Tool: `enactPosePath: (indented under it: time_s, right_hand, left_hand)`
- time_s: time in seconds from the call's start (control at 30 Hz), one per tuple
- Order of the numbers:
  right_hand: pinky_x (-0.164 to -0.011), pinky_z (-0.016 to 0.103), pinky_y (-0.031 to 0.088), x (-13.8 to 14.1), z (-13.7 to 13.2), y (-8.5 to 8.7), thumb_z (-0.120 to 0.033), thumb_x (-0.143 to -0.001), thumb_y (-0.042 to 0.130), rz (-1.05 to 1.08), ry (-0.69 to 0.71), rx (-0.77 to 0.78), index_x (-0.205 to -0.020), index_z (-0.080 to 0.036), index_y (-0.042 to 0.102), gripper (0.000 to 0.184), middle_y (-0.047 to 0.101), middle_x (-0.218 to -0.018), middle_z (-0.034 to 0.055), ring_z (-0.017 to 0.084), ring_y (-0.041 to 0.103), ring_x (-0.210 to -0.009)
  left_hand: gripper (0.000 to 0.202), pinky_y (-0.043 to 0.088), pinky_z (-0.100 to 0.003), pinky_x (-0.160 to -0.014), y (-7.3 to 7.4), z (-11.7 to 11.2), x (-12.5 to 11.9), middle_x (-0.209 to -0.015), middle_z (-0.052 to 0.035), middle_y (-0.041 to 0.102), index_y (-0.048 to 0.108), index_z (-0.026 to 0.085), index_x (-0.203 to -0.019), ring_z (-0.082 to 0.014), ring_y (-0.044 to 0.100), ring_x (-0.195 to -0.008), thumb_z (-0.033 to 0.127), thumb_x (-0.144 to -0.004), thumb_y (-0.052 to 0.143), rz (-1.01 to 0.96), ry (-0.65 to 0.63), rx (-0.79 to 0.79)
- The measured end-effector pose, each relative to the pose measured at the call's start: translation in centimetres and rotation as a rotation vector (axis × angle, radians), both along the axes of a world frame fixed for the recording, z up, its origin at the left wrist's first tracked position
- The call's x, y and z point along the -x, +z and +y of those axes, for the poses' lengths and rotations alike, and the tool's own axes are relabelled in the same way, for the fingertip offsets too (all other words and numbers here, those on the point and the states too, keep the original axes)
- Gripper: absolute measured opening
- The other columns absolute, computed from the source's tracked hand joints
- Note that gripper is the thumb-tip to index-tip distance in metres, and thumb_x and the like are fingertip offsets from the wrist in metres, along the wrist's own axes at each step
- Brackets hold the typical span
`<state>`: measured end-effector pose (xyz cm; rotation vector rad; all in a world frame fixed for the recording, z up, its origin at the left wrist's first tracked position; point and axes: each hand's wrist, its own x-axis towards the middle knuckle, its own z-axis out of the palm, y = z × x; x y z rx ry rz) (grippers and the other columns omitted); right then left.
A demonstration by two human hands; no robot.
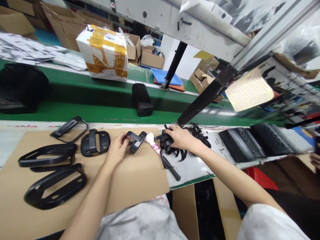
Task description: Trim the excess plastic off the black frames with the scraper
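My left hand (117,149) is closed on a small black plastic frame part (135,141) and holds it tilted just above the brown cardboard sheet (140,180). My right hand (180,137) reaches into a heap of black plastic scraps (197,135) on the white bench, fingers curled over a dark piece; what it grips is hidden. A white rag with pink print (153,142) lies between the hands. A black-handled tool (171,168) rests below the heap.
Several black frame parts (53,186) lie on the cardboard at left, one with a strap-like bar (95,142). A black perforated housing (142,99) stands on the green conveyor (75,111). Ribbed black panels (252,141) lie at right. A taped box (103,53) sits behind.
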<state>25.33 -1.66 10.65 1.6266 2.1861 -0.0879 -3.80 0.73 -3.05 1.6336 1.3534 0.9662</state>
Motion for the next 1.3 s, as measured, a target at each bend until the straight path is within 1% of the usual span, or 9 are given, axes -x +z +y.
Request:
enactPosePath:
  time_s: [0.27, 0.43, 0.5, 0.6, 0.67, 0.83, 1.07, 1.2, 1.3]
  right_hand:
    - [-0.097, 0.041, 0.060, -0.5, -0.3, 0.4, -0.034, -0.094, 0.079, 0.054, 0.001, -0.024, -0.145, -0.023, 0.061, 0.056, 0.062, -0.147, 0.0152, 0.034, 0.062, -0.133]
    - [-0.112, 0.050, 0.050, -1.1, -4.4, 1.0, -0.021, -0.098, 0.071, 0.313, 0.129, -0.323, -0.135, -0.016, 0.066, 0.037, 0.061, -0.148, 0.0198, 0.036, 0.058, -0.137]
    - [-0.099, 0.042, 0.055, -0.7, -7.4, 0.0, -0.021, -0.103, 0.060, 0.525, 0.161, -0.402, -0.110, -0.019, 0.071, 0.013, 0.073, -0.118, 0.0136, 0.028, 0.068, -0.113]
    - [-0.063, 0.030, 0.048, 0.0, -12.1, -3.4, -0.025, -0.102, 0.060, 0.686, 0.007, -0.293, -0.085, -0.024, 0.063, 0.017, 0.063, -0.071, -0.0007, 0.018, 0.062, -0.065]
    - [-0.057, 0.030, 0.041, 0.0, -14.6, -6.2, -0.031, -0.099, 0.065, 0.649, -0.193, -0.295, -0.077, -0.025, 0.056, 0.024, 0.057, -0.064, -0.0032, 0.017, 0.057, -0.056]
    - [-0.061, 0.031, 0.044, -0.7, -17.1, -10.9, -0.040, -0.091, 0.072, 0.580, -0.538, -0.325, -0.094, -0.026, 0.062, 0.018, 0.068, -0.085, 0.0016, 0.023, 0.067, -0.069]
    - [-0.054, 0.026, 0.038, 3.0, -16.9, -10.0, -0.036, -0.085, 0.077, 0.990, -0.699, -0.061, -0.078, -0.026, 0.048, 0.031, 0.054, -0.062, -0.0069, 0.015, 0.054, -0.055]
    - [-0.062, 0.027, 0.047, 5.9, -16.5, -10.1, -0.033, -0.086, 0.080, 1.131, -0.568, 0.076, -0.087, -0.024, 0.064, 0.018, 0.070, -0.078, -0.0016, 0.017, 0.065, -0.070]
    - [-0.077, 0.031, 0.055, 6.1, -15.8, -10.6, -0.028, -0.092, 0.076, 1.192, -0.398, 0.062, -0.118, -0.024, 0.072, 0.027, 0.075, -0.111, 0.0056, 0.019, 0.069, -0.088]
  left_hand:
    - [0.036, 0.042, -0.029, -0.069, 0.1, -0.1, 0.0, -0.076, -0.0014, 0.068, 0.063, 0.020, -0.094, -0.0201, 0.060, -0.071, 0.052, -0.094, 0.048, -0.002, 0.004, -0.003]
    - [0.034, 0.042, -0.028, -0.068, 0.2, -0.2, 0.2, -0.076, -0.0009, 0.068, 0.064, 0.019, -0.096, -0.0192, 0.060, -0.070, 0.050, -0.094, 0.048, 0.007, 0.004, 0.002]
    - [0.033, 0.043, -0.028, -0.069, 0.1, -0.2, 0.2, -0.077, -0.0007, 0.068, 0.064, 0.020, -0.097, -0.0190, 0.060, -0.070, 0.049, -0.093, 0.048, 0.009, 0.001, 0.008]
    - [0.033, 0.043, -0.028, -0.069, 0.0, -0.1, 0.2, -0.077, -0.0010, 0.068, 0.064, 0.019, -0.096, -0.0188, 0.060, -0.070, 0.047, -0.092, 0.048, 0.023, 0.008, 0.017]
    - [0.033, 0.043, -0.028, -0.069, 0.1, -0.1, 0.1, -0.077, -0.0009, 0.068, 0.064, 0.019, -0.096, -0.0185, 0.059, -0.069, 0.047, -0.091, 0.047, 0.041, 0.020, 0.022]
    - [0.034, 0.043, -0.027, -0.067, 0.5, -0.1, 0.0, -0.074, -0.0008, 0.065, 0.065, 0.019, -0.093, -0.0182, 0.058, -0.067, 0.049, -0.089, 0.047, 0.094, 0.045, 0.028]
    - [0.034, 0.042, -0.027, -0.065, 0.5, -0.1, 0.0, -0.070, -0.0004, 0.062, 0.063, 0.020, -0.087, -0.0180, 0.056, -0.066, 0.050, -0.089, 0.047, 0.133, 0.064, 0.013]
    - [0.035, 0.042, -0.028, -0.063, 0.4, -0.1, 0.1, -0.069, -0.0012, 0.063, 0.061, 0.021, -0.085, -0.0196, 0.057, -0.067, 0.053, -0.087, 0.048, 0.113, 0.080, 0.026]
    - [0.037, 0.045, -0.029, -0.066, 0.2, 0.1, 0.3, -0.072, -0.0031, 0.066, 0.062, 0.021, -0.084, -0.0214, 0.061, -0.071, 0.055, -0.087, 0.048, 0.090, 0.103, 0.035]
